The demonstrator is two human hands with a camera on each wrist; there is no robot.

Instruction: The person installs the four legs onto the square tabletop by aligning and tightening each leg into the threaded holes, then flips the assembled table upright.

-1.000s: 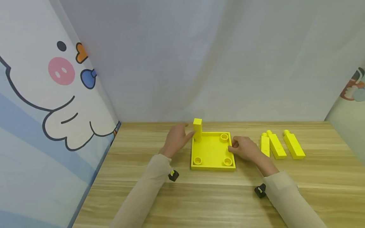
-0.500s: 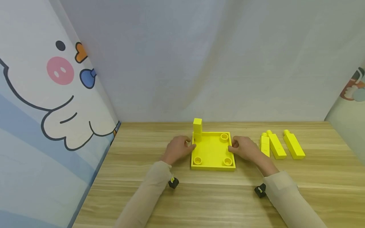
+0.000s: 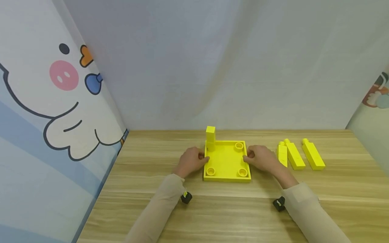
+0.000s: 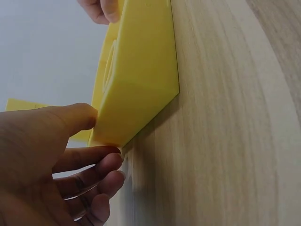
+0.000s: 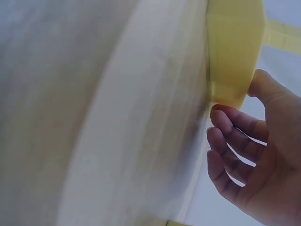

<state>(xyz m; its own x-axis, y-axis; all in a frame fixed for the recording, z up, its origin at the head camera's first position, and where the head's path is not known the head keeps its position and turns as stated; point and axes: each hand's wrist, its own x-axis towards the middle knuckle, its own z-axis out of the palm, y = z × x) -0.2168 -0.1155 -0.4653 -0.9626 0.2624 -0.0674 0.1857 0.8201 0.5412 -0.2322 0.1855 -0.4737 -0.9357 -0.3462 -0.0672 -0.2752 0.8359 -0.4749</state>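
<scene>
Now left hand (image 3: 190, 161) and right hand (image 3: 262, 158) pinch opposite sides of the tray (image 3: 226, 160), one post (image 3: 210, 135) upright at its far-left corner, near the table (image 3: 228, 209) 's back edge, with wide room in front and three loose posts (image 3: 294, 156) rightward.

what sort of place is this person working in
Probably a small screened-off tabletop booth, though nothing beyond it shows: a wood-grain table ends at a plain pale backdrop with faint folds, and a cartoon-printed panel stands along the person's left.
</scene>
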